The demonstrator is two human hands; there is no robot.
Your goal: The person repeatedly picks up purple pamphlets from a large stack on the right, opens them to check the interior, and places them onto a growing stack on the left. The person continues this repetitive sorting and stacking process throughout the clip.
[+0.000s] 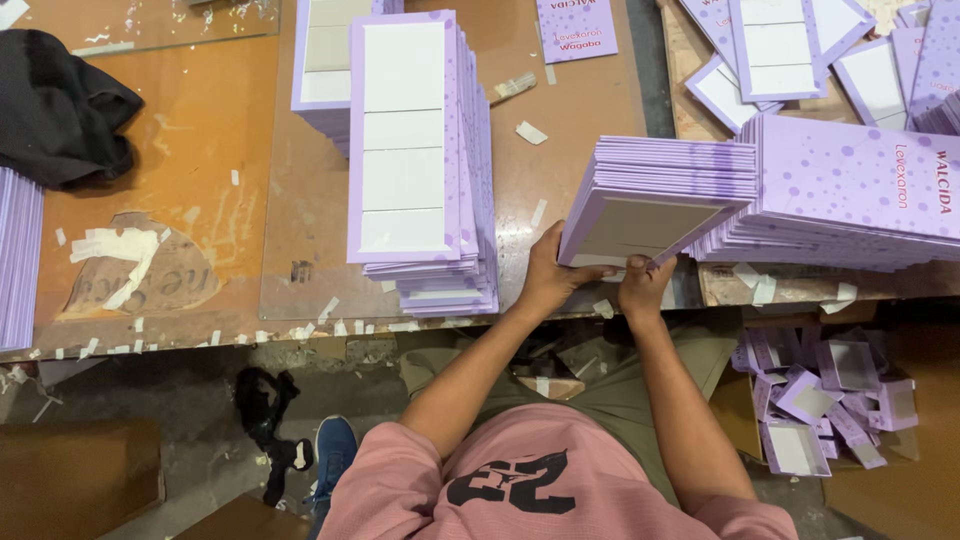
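While the scene is seen from above, the following can be noted.

Left hand: the left hand (548, 272) is closed around the lower left corner of a tilted stack of lilac cards (650, 205); the fingers are curled against the edge, the thumb side is pressed on the stack.

Right hand: the right hand (643, 282) is placed under the near edge of the same stack, the fingers bent upward and touching the grey underside; how far the fingers are opened behind the cards cannot be told.

Held stack: it is raised at its near end and leans to the right against a larger fanned pile of lilac dotted sheets (850, 190), which it touches.

Surface: the brown surface (210, 200) is worn and is covered with small scraps of white paper (530, 132).

Left of the hands: a tall pile of lilac frames with white panels (415, 150) is standing just beside the left hand, and a second similar pile (325, 65) is seen behind it.

Far left: a black cloth (55, 105) is laid on the surface, and the edge of another lilac stack (18, 255) is visible below it.

Upper right: loose lilac frames (790, 50) are spread on a wooden board.

Below the surface: a box of folded lilac offcuts (825, 395) is seen on the right, near the floor.

Person: a pink shirt (500, 480) is worn.
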